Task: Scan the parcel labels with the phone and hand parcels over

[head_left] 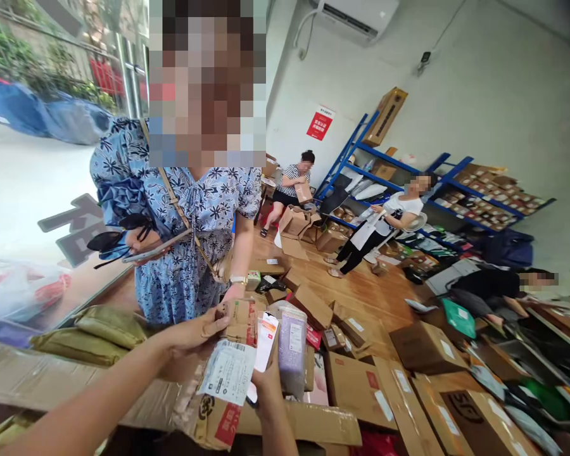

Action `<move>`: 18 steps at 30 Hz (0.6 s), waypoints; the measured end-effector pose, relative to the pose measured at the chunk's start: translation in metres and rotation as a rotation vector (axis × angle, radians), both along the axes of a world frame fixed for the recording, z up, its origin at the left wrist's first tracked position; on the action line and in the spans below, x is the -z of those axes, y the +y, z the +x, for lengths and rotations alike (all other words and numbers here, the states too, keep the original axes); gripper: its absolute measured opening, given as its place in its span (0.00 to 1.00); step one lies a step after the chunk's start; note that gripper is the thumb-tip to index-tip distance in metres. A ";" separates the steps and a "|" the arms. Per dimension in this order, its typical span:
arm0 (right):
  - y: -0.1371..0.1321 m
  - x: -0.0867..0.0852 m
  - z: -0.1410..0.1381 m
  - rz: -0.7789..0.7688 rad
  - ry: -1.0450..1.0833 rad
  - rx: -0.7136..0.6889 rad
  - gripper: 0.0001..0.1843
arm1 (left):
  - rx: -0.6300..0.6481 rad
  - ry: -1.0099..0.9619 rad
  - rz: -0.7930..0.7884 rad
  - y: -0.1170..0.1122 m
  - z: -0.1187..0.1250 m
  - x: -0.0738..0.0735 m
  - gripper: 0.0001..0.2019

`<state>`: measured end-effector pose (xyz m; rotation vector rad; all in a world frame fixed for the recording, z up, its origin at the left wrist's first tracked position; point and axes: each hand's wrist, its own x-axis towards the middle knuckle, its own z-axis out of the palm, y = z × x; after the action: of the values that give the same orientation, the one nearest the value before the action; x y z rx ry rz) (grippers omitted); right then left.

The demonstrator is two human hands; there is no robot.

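A long cardboard parcel (240,329) with red-and-white tape and a white shipping label (228,372) is tilted in front of me. My left hand (197,332) grips its far left side, thumb on top. A person facing me has a hand (236,290) at the parcel's far end, seemingly touching it. To the right of the parcel, my right hand (267,380) is closed around a smartphone (266,342) with a lit, mostly white screen. Part of that hand's fingers is hidden. Just beyond the phone stands a clear plastic jar (292,345) with purplish contents and a label.
The person facing me holds another phone (156,247) and sunglasses (118,237). Cardboard boxes (356,386) crowd the right side. Olive parcels (90,335) lie at left. Blue shelving (384,164) with parcels lines the wall. Several people (384,215) are farther back.
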<state>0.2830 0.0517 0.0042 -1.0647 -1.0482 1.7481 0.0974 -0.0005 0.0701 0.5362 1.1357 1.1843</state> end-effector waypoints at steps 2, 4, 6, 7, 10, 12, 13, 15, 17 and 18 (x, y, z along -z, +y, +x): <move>-0.001 0.007 0.016 -0.068 0.002 -0.005 0.40 | 0.073 -0.062 -0.017 -0.002 0.011 0.000 0.39; 0.001 0.013 0.034 -0.095 -0.009 -0.015 0.36 | 0.064 -0.166 -0.038 -0.004 0.029 0.009 0.42; 0.003 0.018 0.050 -0.101 -0.014 -0.013 0.35 | 0.086 -0.322 -0.095 -0.005 0.050 0.022 0.39; 0.003 0.018 0.057 -0.100 -0.013 -0.014 0.34 | 0.109 -0.402 -0.128 -0.006 0.060 0.029 0.35; 0.002 0.015 0.073 -0.094 0.014 -0.066 0.36 | 0.105 -0.537 -0.218 -0.008 0.082 0.043 0.27; 0.001 0.008 0.080 -0.098 0.049 -0.130 0.38 | 0.021 -0.562 -0.232 -0.011 0.090 0.044 0.23; 0.000 0.003 0.083 -0.108 0.066 -0.165 0.38 | -0.019 -0.570 -0.232 -0.015 0.093 0.042 0.22; 0.000 -0.006 0.089 -0.144 0.099 -0.223 0.39 | -0.145 -0.561 -0.265 -0.024 0.098 0.034 0.17; 0.001 -0.015 0.096 -0.208 0.145 -0.249 0.38 | -0.405 -0.478 -0.315 -0.035 0.105 0.024 0.13; 0.002 -0.019 0.099 -0.250 0.170 -0.252 0.38 | -0.565 -0.411 -0.330 -0.040 0.110 0.020 0.12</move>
<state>0.3818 0.0538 0.0234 -0.9422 -0.9045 2.1776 0.2071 -0.0404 0.0506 -0.2974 1.1181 1.4596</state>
